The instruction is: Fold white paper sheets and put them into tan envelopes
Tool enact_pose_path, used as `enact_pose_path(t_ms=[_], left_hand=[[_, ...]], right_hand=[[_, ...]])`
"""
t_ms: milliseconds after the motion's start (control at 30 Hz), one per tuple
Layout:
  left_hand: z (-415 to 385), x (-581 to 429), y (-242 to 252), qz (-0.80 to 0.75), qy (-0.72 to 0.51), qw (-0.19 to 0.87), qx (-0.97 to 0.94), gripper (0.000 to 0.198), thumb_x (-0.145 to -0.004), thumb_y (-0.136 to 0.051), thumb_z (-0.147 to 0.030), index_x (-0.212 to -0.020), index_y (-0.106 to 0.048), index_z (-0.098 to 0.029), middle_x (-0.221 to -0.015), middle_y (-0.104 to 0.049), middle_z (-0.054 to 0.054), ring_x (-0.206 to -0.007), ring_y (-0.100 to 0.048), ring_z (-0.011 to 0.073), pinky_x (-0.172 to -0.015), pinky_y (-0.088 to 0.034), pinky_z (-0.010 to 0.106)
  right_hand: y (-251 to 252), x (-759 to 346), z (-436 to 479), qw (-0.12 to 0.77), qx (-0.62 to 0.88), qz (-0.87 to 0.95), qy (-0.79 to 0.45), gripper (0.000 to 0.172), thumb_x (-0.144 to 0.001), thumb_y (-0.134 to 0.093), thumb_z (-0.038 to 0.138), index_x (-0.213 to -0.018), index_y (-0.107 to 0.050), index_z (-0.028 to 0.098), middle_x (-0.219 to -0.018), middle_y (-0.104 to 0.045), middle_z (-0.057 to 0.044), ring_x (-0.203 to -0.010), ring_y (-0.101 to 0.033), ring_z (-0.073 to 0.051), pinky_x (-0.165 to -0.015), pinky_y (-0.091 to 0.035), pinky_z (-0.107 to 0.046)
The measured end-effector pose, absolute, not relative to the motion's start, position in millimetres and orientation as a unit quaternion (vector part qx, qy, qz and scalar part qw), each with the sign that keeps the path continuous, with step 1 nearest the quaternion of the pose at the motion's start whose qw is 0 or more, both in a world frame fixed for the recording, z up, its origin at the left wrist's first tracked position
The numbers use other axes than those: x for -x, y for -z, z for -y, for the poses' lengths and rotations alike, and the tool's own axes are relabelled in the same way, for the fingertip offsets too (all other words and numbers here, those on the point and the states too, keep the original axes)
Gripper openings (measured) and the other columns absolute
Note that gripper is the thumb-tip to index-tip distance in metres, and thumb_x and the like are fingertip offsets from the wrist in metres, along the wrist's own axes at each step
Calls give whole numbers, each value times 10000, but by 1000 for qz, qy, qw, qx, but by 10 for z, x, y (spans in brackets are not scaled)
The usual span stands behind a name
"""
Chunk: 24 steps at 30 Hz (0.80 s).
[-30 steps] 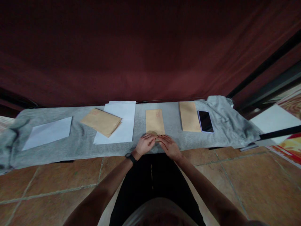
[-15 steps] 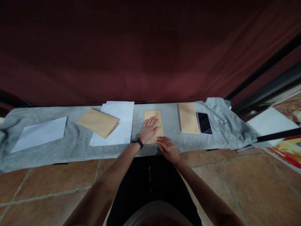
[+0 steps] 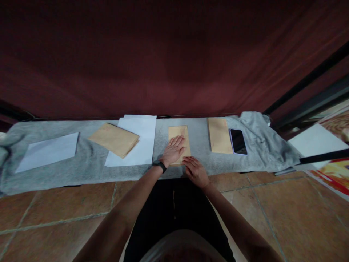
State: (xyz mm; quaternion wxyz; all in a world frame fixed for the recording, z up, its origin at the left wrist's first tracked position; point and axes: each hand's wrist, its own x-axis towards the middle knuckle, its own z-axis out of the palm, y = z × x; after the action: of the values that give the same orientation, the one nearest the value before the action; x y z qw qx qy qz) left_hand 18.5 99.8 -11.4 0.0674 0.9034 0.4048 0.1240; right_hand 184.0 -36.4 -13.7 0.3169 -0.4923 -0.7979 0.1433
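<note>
Partly hidden — envelope [image 3: 187, 146], beneath left hand [image 3: 173, 150]

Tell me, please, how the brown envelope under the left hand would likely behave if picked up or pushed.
The brown envelope lies flat and looks like thin paper, so it is probably light and may bend if lifted by one edge. Being so flat, it would likely slide rather than tip, though the soft-looking grey cloth beneath might drag.

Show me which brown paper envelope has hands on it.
The middle rectangular brown paper envelope: left hand spread on it, right hand at its near corner. The slanted brown stack and rightmost brown stack lie untouched.
</note>
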Motion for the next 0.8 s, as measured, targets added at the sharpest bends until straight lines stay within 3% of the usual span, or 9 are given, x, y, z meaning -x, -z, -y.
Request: enact_pose_path(t_ms=[300, 533, 800], left_hand=[[-792, -136, 92, -386, -118, 77, -911, 534, -1050, -335, -387, -1554, -398, -222, -1613, -422, 49, -1531, -297, 231, -1265, -227, 466], [-605, -4, 66, -361, -104, 115, -920, 524, -1077, -265, -375, -1546, -401, -183, -1623, -398, 70, -1524, -311, 196, -1259, -246, 434], [-275, 167, -11, -339, -122, 115, -926, 538, -1051, -412, -424, -1512, -439, -148, -1600, -429, 120, -1507, -352, 208, -1244, -305, 414]], right_hand=[[127, -1821, 372, 313, 502, 795, -136, 408, -933, -506, 138, -1308, -637, 228, -1353, -670, -98, -1325, -578, -251, -1177, -440, -536], [116, -1819, 375, 323, 507, 787, -141, 361, -966, -499, 172, -1289, -650, 232, -1321, -689, -82, -1290, -601, -238, -1187, -428, -518], [195, -1814, 340, 338, 523, 769, -142, 263, -1026, -501, 259, -1203, -693, 229, -1285, -709, -82, -1231, -636, -226, -1165, -448, -467]])
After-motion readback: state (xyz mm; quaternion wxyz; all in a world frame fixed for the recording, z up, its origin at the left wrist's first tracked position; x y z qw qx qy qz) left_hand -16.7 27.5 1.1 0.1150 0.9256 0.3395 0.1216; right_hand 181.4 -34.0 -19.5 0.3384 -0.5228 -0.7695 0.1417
